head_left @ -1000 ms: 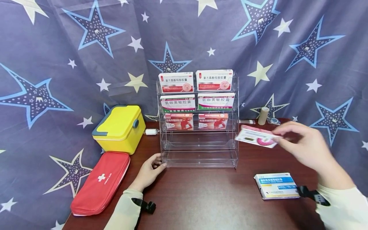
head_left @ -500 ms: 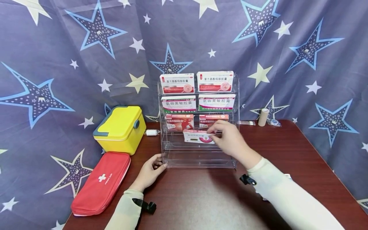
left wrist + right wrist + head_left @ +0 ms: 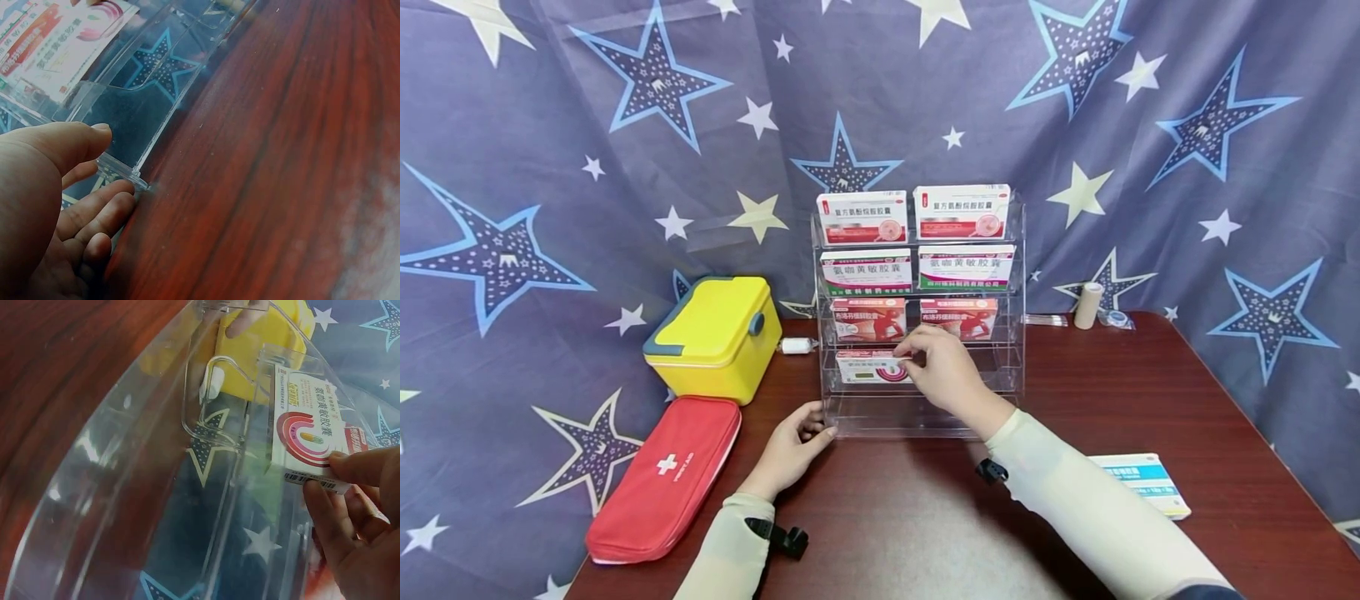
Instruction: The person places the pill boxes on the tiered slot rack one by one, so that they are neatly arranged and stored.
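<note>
My right hand point(image 3: 943, 367) pinches the right end of a white medicine box point(image 3: 868, 367) with a pink rainbow print. That box stands in the left half of the second tier from the bottom of a clear display rack point(image 3: 925, 429). In the right wrist view, thumb and fingers grip the medicine box point(image 3: 306, 425) at its barcode end. At the rack's lower left corner, my left hand point(image 3: 792, 446) holds the side edge. The left wrist view shows the left thumb point(image 3: 81, 140) and curled fingers around the clear corner.
Red-and-white boxes point(image 3: 961, 213), green-striped boxes point(image 3: 966, 268) and red boxes point(image 3: 868, 320) fill the upper tiers. A blue-and-white box point(image 3: 1150, 483) lies by the right sleeve. Leftward are a yellow case point(image 3: 715, 333), a red first-aid pouch point(image 3: 662, 483) and a white roll point(image 3: 797, 345). A beige roll point(image 3: 1087, 305) stands behind.
My right hand has carried the white medicine box from right of the rack leftward and down into the second-lowest tier. The left hand has stayed at the rack's corner.
</note>
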Tool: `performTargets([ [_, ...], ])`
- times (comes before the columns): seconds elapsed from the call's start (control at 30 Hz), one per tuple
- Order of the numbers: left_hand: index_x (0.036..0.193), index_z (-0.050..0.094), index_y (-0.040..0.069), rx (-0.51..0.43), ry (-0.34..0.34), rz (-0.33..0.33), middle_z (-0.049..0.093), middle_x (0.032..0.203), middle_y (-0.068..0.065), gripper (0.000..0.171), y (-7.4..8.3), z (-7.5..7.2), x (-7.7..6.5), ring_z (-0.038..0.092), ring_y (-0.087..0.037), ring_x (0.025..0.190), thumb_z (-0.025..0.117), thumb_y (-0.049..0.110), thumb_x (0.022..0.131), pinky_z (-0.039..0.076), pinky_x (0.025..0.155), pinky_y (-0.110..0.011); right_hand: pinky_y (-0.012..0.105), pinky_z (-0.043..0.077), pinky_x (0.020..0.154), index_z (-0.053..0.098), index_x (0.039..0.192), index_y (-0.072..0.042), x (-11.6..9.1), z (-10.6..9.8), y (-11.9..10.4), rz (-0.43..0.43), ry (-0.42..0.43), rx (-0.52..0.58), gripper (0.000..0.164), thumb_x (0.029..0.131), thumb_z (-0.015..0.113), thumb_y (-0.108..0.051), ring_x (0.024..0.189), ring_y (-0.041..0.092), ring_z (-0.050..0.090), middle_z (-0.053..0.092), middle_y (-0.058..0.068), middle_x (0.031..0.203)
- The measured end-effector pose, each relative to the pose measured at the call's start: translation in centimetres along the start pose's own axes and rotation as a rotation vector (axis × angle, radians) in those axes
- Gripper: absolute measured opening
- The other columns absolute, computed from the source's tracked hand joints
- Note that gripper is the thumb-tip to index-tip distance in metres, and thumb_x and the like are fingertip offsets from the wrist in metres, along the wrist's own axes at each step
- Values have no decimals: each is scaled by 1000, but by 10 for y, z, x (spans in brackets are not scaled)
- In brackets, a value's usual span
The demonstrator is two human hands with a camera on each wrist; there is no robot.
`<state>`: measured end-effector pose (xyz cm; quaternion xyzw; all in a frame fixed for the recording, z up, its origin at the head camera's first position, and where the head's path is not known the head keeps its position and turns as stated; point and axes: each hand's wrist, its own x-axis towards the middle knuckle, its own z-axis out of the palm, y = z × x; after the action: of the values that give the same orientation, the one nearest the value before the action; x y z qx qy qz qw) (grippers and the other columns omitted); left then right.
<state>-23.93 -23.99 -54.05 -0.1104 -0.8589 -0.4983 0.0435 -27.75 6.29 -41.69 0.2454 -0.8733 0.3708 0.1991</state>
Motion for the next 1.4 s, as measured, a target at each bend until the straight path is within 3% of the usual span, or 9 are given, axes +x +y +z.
performTargets([
  [0.47,134,64,9,-2,-1,-7,68,112,-5,44,1,0,0,65,-20,101,80,18,95,50,86,-34,28,52,75,81,93,-15,-3,20,1,-27,-5,27,14,86,84,-3,84,8,61,71,-8,95],
  [1.4,135,64,8,5,12,13,69,111,-6,46,-1,1,0,66,-20,100,81,17,94,51,85,-32,29,51,73,81,95,-19,-3,18,1,-8,-13,0,15,87,84,-7,83,7,60,69,-11,94],
])
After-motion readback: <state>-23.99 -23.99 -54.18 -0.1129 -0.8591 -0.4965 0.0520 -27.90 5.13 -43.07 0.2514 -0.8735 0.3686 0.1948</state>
